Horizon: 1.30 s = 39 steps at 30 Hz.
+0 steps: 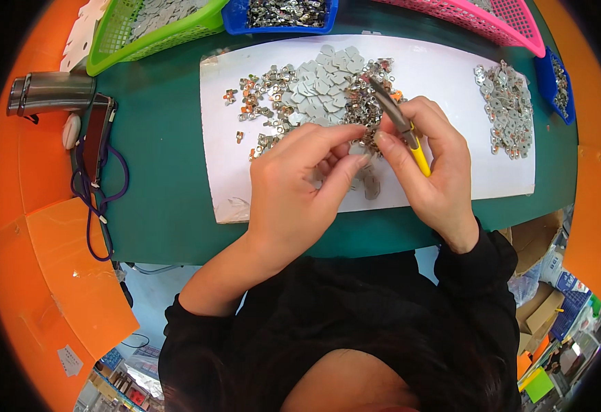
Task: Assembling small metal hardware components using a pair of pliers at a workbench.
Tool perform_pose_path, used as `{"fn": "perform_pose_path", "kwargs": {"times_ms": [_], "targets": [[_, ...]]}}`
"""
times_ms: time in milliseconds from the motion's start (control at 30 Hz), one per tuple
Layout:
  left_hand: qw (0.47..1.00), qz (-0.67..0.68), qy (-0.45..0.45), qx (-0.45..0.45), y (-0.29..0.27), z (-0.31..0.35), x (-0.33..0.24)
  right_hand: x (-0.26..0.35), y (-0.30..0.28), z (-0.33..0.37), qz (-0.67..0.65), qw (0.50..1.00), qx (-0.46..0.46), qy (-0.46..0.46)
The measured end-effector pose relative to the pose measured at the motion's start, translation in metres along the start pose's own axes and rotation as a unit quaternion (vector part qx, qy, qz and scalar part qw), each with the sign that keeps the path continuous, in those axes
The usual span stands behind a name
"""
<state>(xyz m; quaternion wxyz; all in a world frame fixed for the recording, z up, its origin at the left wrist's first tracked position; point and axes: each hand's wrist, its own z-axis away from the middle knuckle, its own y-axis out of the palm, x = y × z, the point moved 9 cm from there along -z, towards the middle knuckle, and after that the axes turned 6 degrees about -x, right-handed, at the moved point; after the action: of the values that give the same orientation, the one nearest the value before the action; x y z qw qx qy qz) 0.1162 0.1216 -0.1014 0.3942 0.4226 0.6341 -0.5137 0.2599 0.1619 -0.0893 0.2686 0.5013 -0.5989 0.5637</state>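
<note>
The left hand's [290, 182] thumb and forefinger stand a narrow gap apart, with a small grey plate [357, 147] showing at their tips; whether they grip it, I cannot tell. Its other fingers are curled behind. The right hand [437, 165] is closed around pliers [420, 158], their yellow handle in the palm and their dark head slanting up toward the bench's far edge. Its thumb and forefinger almost meet, close to the left fingertips; what lies between them is too small to tell.

Under the hands, a few loose plates [371, 187] lie on a white board [451, 89], toward the bench's near edge. Past the fingertips, toward the far edge, is a heap of grey plates [324, 82], flanked on both sides by shiny clips [269, 89]. A separate pile of metal parts [507, 113] covers the board toward its right edge.

Beyond the board, a blue tray [280, 29] of metal parts stands at the bench's far edge, a green basket [170, 44] of grey pieces at the far left corner, and a pink basket [506, 33] at the far right. A smaller blue tray [567, 115] sits at the right edge. Along the left edge are a dark phone [96, 137], a purple cord [123, 185] and a metal cup [60, 93] on its side.
</note>
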Motion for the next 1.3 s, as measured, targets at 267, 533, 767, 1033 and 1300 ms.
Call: {"fn": "perform_pose_path", "kwargs": {"times_ms": [267,533,767,1033,1300], "targets": [[0.965,0.239,-0.104,-0.016,0.004,-0.002,0.02,0.016,0.003,-0.002,0.095,0.99,-0.005,-0.103],[0.91,0.332,-0.244,0.043,0.005,-0.005,0.035,0.003,-0.002,-0.005,0.001,1.0,-0.017,-0.022],[0.898,0.331,-0.269,0.108,0.013,-0.01,0.029,0.017,-0.002,-0.007,0.089,0.992,-0.015,-0.091],[0.983,0.146,-0.115,-0.01,-0.002,-0.019,0.015,0.016,-0.008,-0.005,0.059,0.992,-0.063,-0.089],[0.996,-0.045,0.07,-0.027,-0.007,-0.02,-0.019,0.028,-0.002,-0.007,0.087,0.987,-0.032,-0.134]]}}
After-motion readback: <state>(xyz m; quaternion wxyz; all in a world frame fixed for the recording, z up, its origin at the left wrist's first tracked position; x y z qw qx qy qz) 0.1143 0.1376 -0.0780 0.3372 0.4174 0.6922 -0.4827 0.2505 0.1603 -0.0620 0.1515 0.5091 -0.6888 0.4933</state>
